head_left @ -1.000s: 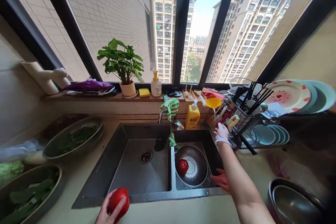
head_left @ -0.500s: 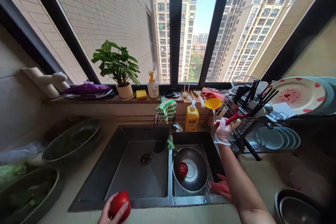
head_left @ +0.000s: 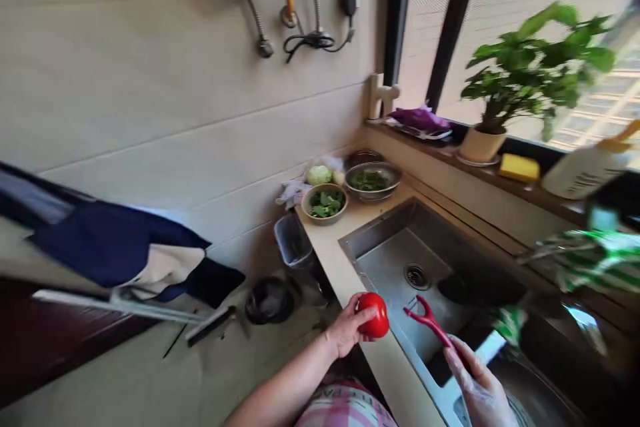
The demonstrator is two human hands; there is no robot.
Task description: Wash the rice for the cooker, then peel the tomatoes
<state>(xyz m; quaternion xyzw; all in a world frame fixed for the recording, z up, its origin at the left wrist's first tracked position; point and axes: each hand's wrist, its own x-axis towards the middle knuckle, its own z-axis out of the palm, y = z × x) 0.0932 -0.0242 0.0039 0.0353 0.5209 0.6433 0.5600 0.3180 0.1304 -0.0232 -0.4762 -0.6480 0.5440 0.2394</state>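
Head view: both hands are holding items at the near left corner of the sink (head_left: 387, 257).
The left hand (head_left: 345, 332) is clenching the red tomato (head_left: 373, 315) from its left side, over the counter edge (head_left: 330, 247). The gloved right hand (head_left: 477, 390) is grasping the handle of the red peeler (head_left: 430, 323) over the basin. The peeler's long axis is running from the right hand, near right, to its forked head, far left. That head is lying just right of the tomato, not touching it.

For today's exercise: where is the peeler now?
Head view, lower right: the peeler is in the right hand over the sink, beside the tomato.
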